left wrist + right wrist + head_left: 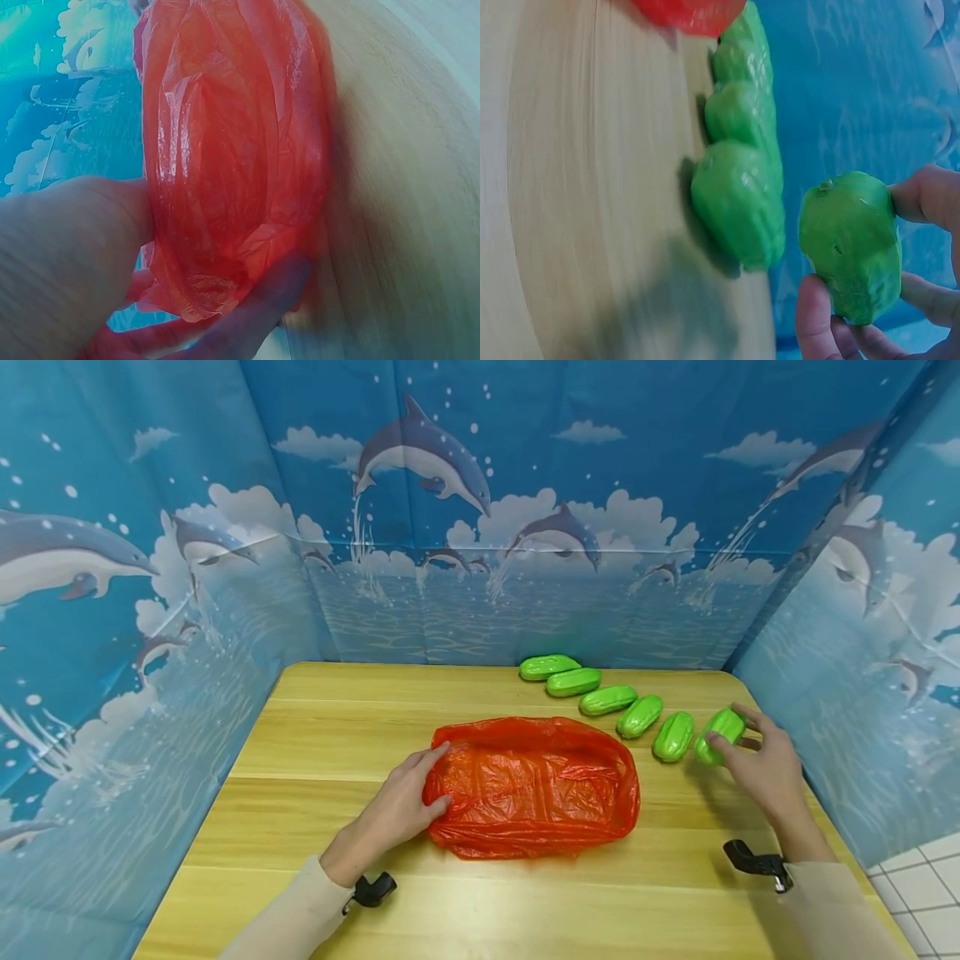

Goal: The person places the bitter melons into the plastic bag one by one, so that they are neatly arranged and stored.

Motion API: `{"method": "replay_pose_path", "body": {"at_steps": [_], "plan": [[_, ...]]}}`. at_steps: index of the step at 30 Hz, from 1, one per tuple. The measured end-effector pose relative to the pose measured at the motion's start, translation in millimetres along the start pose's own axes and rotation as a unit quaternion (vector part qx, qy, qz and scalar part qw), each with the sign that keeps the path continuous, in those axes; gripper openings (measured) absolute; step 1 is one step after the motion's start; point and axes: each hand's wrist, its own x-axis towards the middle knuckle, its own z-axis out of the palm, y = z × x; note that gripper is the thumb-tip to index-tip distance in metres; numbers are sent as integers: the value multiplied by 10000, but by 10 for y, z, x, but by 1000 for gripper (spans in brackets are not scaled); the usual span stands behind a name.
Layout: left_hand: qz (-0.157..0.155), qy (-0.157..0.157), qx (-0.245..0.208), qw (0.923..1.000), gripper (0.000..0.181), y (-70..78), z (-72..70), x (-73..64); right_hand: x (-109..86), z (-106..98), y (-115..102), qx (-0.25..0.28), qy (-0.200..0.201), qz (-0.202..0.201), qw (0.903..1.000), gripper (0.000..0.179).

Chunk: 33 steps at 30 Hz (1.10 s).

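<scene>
Head view, left hand (401, 797): held the near-left end of the red plastic bag (525, 839), thumb and fingers at its rim.
Bag mouth: gaped upward on the wooden table (258, 810); no gourd showed inside.
Right hand (768, 768): gripped one green gourd (720, 728), raised right of the bag.
Gourds left: five others (607, 700) lay untouched, slanting behind and right of the bag.
Dolphin curtain (525, 602): hung beyond the bag.

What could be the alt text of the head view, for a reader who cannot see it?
A person's right hand holds a green cucumber-like object above a wooden table while the left hand holds an open red plastic bag by its left end. Five similar green objects lie in a slanting row.
</scene>
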Motion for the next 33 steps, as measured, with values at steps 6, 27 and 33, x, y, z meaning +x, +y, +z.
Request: {"method": "replay_pose_path", "body": {"at_steps": [6,27,33], "plan": [[33,19,19,10000,87,-3,-3,-15,-133,67,-225,91,175,-419,9989,80],[-147,-48,-86,9998,89,18,-32,-41,-495,437,-1141,126,-440,-1610,9859,75],[-228,-27,-178,9996,90,19,-40,-64,-550,638,-1401,308,-1177,-1662,9785,78]]}}
